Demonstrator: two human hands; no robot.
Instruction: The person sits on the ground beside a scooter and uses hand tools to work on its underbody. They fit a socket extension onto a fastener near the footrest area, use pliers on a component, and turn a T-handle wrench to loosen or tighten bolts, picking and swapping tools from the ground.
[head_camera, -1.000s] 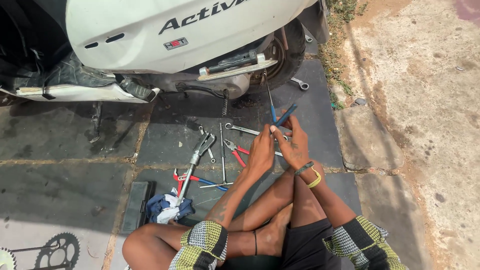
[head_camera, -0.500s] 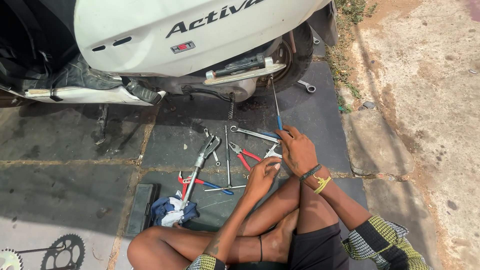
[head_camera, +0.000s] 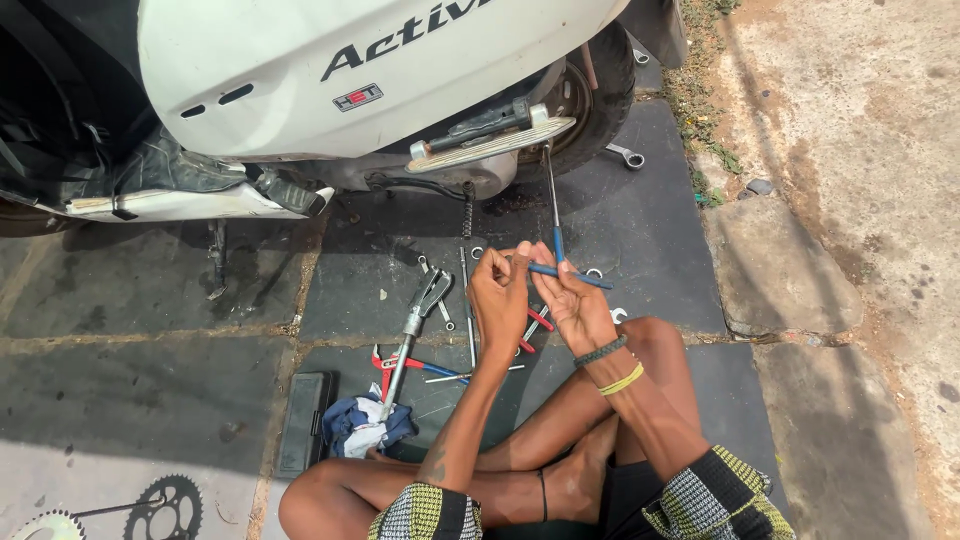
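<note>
I sit cross-legged on dark paving beside a white scooter. Both hands are raised together in front of me. My right hand, with bands on the wrist, grips a T-handle wrench by its blue cross grip, and the thin steel shaft points up toward the scooter's footrest. My left hand pinches the left end of the same blue grip. Several loose tools lie on the ground just beyond and under my hands.
An adjustable wrench, red-handled pliers, a blue cloth and a black case lie to the left. A spanner rests by the rear wheel. Sprockets sit bottom left; rough dirt lies to the right.
My left hand rose from the tools on the ground and joined my right hand on the blue grip. The wrench shaft stays pointing up toward the scooter.
</note>
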